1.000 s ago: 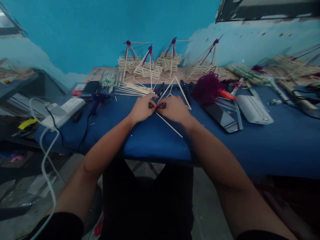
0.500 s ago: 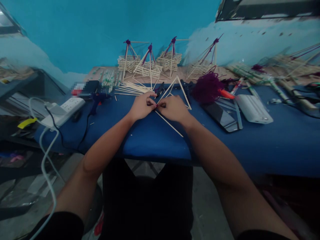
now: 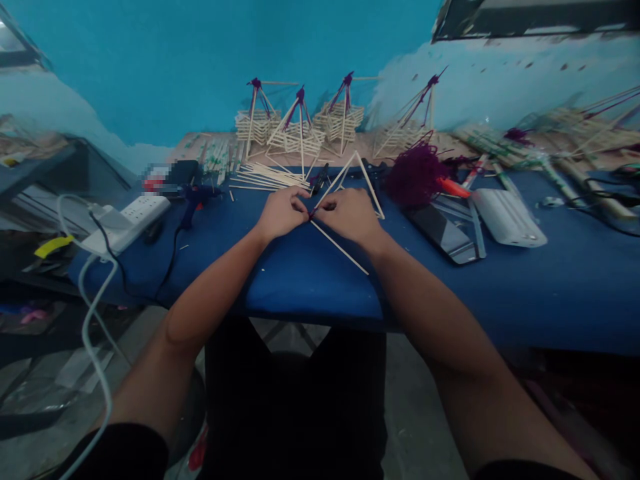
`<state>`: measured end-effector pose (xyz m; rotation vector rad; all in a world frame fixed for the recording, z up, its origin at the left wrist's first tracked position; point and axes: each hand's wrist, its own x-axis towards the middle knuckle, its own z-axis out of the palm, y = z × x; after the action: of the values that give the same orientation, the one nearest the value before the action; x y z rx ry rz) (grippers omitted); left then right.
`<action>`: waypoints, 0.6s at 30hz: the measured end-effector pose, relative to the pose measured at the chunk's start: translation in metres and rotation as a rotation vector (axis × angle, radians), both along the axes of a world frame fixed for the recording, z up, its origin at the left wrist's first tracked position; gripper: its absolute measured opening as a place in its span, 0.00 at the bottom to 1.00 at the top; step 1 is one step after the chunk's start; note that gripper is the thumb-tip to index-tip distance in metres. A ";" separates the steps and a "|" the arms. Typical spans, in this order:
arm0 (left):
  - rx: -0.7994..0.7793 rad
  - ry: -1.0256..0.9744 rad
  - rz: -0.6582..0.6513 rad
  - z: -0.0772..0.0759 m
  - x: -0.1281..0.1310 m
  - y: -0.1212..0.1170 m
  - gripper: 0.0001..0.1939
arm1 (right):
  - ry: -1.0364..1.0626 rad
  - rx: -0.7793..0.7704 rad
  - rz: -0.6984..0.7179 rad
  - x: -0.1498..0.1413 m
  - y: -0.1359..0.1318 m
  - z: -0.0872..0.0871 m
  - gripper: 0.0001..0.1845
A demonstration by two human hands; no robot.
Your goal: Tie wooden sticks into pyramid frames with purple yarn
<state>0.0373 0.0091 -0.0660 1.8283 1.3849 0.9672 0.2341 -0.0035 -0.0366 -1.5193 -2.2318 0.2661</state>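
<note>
My left hand (image 3: pixel 285 213) is closed in a pinch at a small knot of purple yarn (image 3: pixel 311 215), which sits where thin wooden sticks meet. My right hand (image 3: pixel 351 215) is curled just to the right, its thumb and finger pinched on the yarn by the same joint. From this joint one stick (image 3: pixel 343 250) slants toward the table's front edge. Other sticks form a triangular frame (image 3: pixel 369 181) that rises behind my right hand, which hides part of it. The fingertips cover most of the yarn.
Loose sticks (image 3: pixel 267 177) and black pliers (image 3: pixel 320 179) lie just beyond my hands. At right are a purple yarn bundle (image 3: pixel 413 175), a phone (image 3: pixel 445 233) and a white box-like device (image 3: pixel 509 217). A glue gun (image 3: pixel 193 203) and power strip (image 3: pixel 127 223) are left. Stick structures (image 3: pixel 300 137) stand behind.
My fingertips have shifted slightly at the yarn joint, the left ones a little down and left. The slanting stick has barely moved; everything else stays in place.
</note>
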 end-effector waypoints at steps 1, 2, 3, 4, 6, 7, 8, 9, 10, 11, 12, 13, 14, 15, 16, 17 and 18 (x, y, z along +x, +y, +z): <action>-0.007 -0.004 0.001 0.000 0.000 0.000 0.25 | 0.024 0.008 0.000 0.000 0.001 -0.001 0.11; -0.012 -0.014 -0.002 0.000 0.000 0.000 0.26 | 0.047 0.009 0.003 0.001 0.001 -0.002 0.11; -0.013 -0.029 -0.007 -0.001 0.001 0.000 0.26 | 0.069 0.005 0.008 0.001 0.002 -0.003 0.11; -0.013 -0.047 -0.014 -0.001 0.000 0.001 0.26 | 0.089 -0.003 0.014 0.001 0.003 -0.004 0.11; -0.009 -0.091 -0.025 -0.003 0.000 0.003 0.26 | 0.127 -0.021 0.034 0.002 0.004 -0.005 0.11; -0.008 -0.111 -0.028 -0.003 0.000 0.003 0.26 | 0.144 -0.029 0.047 0.002 0.004 -0.004 0.11; -0.010 -0.129 -0.027 -0.004 -0.001 0.004 0.26 | 0.158 -0.035 0.057 0.002 0.004 -0.004 0.11; -0.012 -0.142 -0.021 -0.004 -0.001 0.004 0.25 | 0.168 -0.043 0.064 0.002 0.005 -0.004 0.10; -0.017 -0.153 -0.014 -0.004 -0.001 0.005 0.25 | 0.176 -0.052 0.071 0.002 0.005 -0.003 0.10; -0.026 -0.164 -0.006 -0.004 -0.001 0.005 0.25 | 0.182 -0.060 0.074 0.002 0.005 -0.003 0.10; -0.039 -0.179 0.001 -0.004 0.000 0.005 0.24 | 0.188 -0.068 0.074 0.002 0.005 -0.003 0.09; -0.055 -0.199 0.009 -0.004 0.000 0.005 0.24 | 0.194 -0.074 0.074 0.002 0.005 -0.002 0.09; -0.072 -0.225 0.017 -0.004 0.001 0.005 0.24 | 0.198 -0.081 0.076 0.002 0.005 -0.002 0.09; -0.089 -0.252 0.023 -0.004 0.001 0.005 0.24 | 0.199 -0.086 0.076 0.002 0.005 -0.002 0.10; -0.102 -0.276 0.026 -0.004 0.002 0.006 0.24 | 0.197 -0.089 0.074 0.001 0.005 -0.002 0.10; -0.110 -0.292 0.024 -0.005 0.002 0.006 0.23 | 0.193 -0.090 0.068 0.001 0.004 -0.001 0.10; -0.113 -0.299 0.016 -0.006 0.002 0.006 0.23 | 0.188 -0.089 0.059 0.001 0.004 -0.001 0.10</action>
<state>0.0392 0.0156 -0.0716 1.5214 1.2436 1.0970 0.2347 0.0002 -0.0376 -1.4103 -2.1429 0.5109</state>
